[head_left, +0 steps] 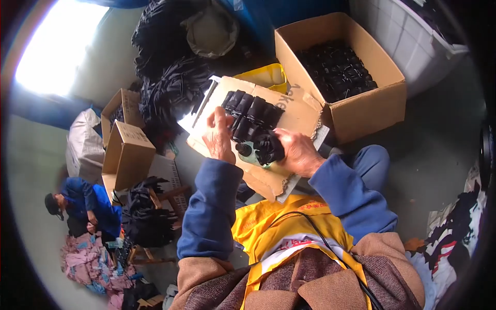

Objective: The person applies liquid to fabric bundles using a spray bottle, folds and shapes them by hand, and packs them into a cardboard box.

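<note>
Several small rolled black cloth bundles (253, 109) lie in rows on a flat piece of cardboard (302, 111) in front of me. My right hand (300, 151) is closed on a black cloth bundle (269, 146) at the near end of the rows. My left hand (220, 135) is at the left edge of the rows, its fingers bent together; what they hold, if anything, I cannot make out. Between my hands sits a pale green translucent thing with a round dark top (244, 149), partly hidden by the held bundle.
At the upper right, an open cardboard box (368, 111) holds many black bundles. A white bin (400, 39) stands behind it. Black strips (173, 77) are heaped beyond the board. A person in blue (85, 199) sits at left near cloth (90, 258) and boxes (132, 155).
</note>
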Available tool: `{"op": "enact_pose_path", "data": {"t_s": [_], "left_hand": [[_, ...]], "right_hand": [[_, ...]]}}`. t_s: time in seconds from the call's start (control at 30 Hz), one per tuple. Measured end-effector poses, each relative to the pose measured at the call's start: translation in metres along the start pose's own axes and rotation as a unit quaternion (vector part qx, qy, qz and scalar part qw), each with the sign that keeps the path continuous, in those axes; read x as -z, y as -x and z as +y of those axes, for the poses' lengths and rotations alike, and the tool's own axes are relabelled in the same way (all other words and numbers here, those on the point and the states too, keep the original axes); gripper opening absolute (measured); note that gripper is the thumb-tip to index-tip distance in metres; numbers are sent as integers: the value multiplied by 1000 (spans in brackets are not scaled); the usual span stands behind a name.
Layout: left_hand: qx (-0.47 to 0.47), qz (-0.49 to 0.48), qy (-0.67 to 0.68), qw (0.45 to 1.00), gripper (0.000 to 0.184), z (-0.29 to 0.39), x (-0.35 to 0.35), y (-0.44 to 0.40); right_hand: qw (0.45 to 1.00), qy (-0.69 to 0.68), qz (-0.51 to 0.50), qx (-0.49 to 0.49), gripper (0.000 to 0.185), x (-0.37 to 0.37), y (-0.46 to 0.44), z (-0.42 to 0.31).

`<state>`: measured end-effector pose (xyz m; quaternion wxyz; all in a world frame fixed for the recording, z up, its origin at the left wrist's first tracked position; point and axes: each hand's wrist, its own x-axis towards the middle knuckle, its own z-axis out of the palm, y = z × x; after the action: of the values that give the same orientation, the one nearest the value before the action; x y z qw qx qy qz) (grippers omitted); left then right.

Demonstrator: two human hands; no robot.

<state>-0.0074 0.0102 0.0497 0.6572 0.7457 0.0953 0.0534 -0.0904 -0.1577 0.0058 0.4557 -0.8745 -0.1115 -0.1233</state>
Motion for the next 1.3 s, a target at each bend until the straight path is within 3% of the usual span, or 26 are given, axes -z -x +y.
{"op": "enact_pose_path", "data": {"t_s": [0.07,0.23,0.33,0.47,0.53,0.57,0.7,0.8,1.0,1.2,1.3], "left_hand": [[-51,-21,-3,998,48,4,-2,2],[-56,-83,-32,994,65,-10,-6,4],[-46,-92,-103,989,40,-13,-9,4],[-69,-109,-102,986,36,-17,-6,3],[-20,-151,-149,977,44,-2,-4,7],[-58,-147,-161,974,43,-6,-5,5],[-58,-177,-199,962,47,-9,-5,6],[-14,-160,-175,971,50,-10,-7,7],[-59,-142,-219,963,51,-35,-6,-1],[-113,-120,-213,963,56,-39,-4,0],[3,-86,-169,982,75,-39,0,-3]], "right_hand": [[998,-49,-34,-35,46,8,1,-1],[998,-52,-13,-28,43,1,0,-7],[998,-40,-20,-35,42,3,-4,-11],[997,-54,-44,-34,42,2,-8,-10],[997,-47,-56,-33,43,2,-9,-10],[997,-40,-62,-30,43,2,-10,-10],[995,-42,-86,-36,42,5,-15,-14],[993,-6,-96,-76,37,4,-20,-11],[991,-9,-114,-73,36,-3,-24,-3],[992,84,-79,-50,36,-2,-18,-14],[999,37,-12,4,40,9,-4,-19]]}}
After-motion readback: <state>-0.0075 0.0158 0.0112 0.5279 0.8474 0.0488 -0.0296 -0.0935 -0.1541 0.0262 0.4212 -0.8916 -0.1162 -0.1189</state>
